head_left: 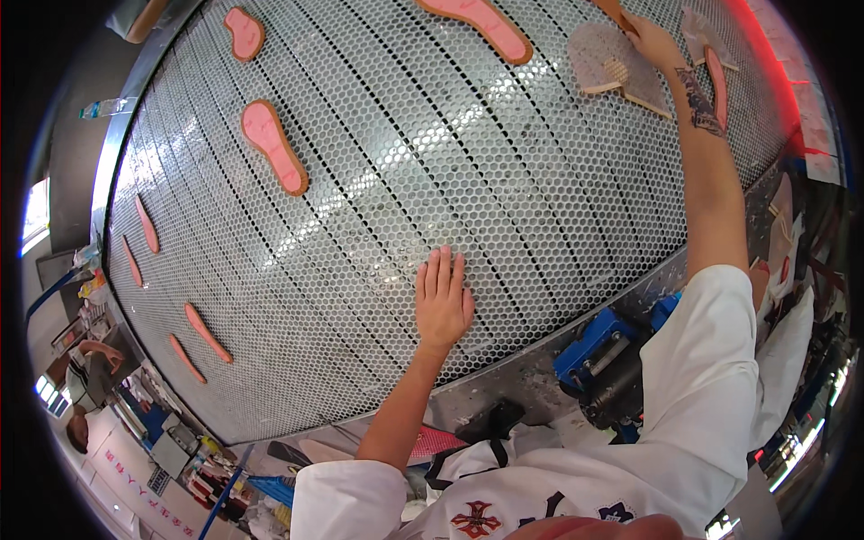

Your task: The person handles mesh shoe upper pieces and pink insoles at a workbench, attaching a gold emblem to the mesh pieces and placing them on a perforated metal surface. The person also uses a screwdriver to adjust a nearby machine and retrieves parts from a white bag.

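Note:
My left hand (443,301) lies flat on a grey surface (387,297) patterned with small round holes, its fingers stretched out and holding nothing. Far right, my right hand (655,43) is closed on a flat brown piece (616,13), perhaps an insole, which the upper edge of the view cuts off. Just below that hand lies a pale, speckled shoe upper piece (614,61) with a notched edge. Beside my right wrist are a second pale piece (706,38) and a narrow pink insole (717,88).
Pink insoles with brown rims lie spread out, one (274,147) left of centre, another (486,27) at the far middle and several along the left. A blue machine (596,346) stands below the near edge. Red light (781,81) glows far right. Another person (85,382) is at left.

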The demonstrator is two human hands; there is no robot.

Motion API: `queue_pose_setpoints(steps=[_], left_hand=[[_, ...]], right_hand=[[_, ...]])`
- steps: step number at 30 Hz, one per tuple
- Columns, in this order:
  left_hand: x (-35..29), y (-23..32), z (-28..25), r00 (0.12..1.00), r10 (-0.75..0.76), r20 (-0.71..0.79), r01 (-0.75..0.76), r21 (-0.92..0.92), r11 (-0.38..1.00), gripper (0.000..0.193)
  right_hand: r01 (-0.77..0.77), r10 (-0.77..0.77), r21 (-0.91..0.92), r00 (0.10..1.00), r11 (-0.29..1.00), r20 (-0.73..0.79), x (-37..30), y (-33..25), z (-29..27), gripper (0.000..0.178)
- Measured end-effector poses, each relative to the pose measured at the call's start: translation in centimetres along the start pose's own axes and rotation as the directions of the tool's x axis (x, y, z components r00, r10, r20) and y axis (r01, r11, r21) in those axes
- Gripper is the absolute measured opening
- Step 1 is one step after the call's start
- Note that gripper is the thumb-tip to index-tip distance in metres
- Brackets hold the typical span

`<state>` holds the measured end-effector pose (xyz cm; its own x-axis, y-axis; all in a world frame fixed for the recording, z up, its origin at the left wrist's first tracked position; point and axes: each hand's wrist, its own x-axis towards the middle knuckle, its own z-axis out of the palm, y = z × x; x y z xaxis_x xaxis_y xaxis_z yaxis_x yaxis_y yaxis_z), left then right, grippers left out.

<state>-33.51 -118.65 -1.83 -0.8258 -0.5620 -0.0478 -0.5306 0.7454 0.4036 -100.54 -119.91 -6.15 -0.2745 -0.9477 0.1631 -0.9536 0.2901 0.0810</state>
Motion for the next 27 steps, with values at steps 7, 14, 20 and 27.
queue_pose_setpoints(steps=[7,14,20,27], left_hand=[[0.1,-0.1,0.4,1.0,0.02,0.012,-0.019,-0.031,0.999,0.057],[-0.1,0.1,0.1,1.0,0.012,-0.023,-0.012,-0.01,1.0,0.058],[-0.6,0.1,0.1,0.999,-0.004,-0.048,0.004,0.002,1.0,0.055],[-0.2,1.0,0.0,0.99,0.063,-0.129,-0.079,-0.123,0.989,0.057]], right_hand=[[-0.414,0.414,-0.079,0.91,0.907,-0.008,-1.5,4.6,-4.0,0.035],[-0.596,0.752,0.605,0.659,0.528,-0.006,-8.9,-7.6,-12.3,0.041],[-0.708,0.513,0.349,0.694,0.614,0.505,-15.3,-14.5,-16.0,0.042],[-0.685,0.512,0.465,0.728,0.56,0.456,-24.4,-17.8,-26.6,0.05]])
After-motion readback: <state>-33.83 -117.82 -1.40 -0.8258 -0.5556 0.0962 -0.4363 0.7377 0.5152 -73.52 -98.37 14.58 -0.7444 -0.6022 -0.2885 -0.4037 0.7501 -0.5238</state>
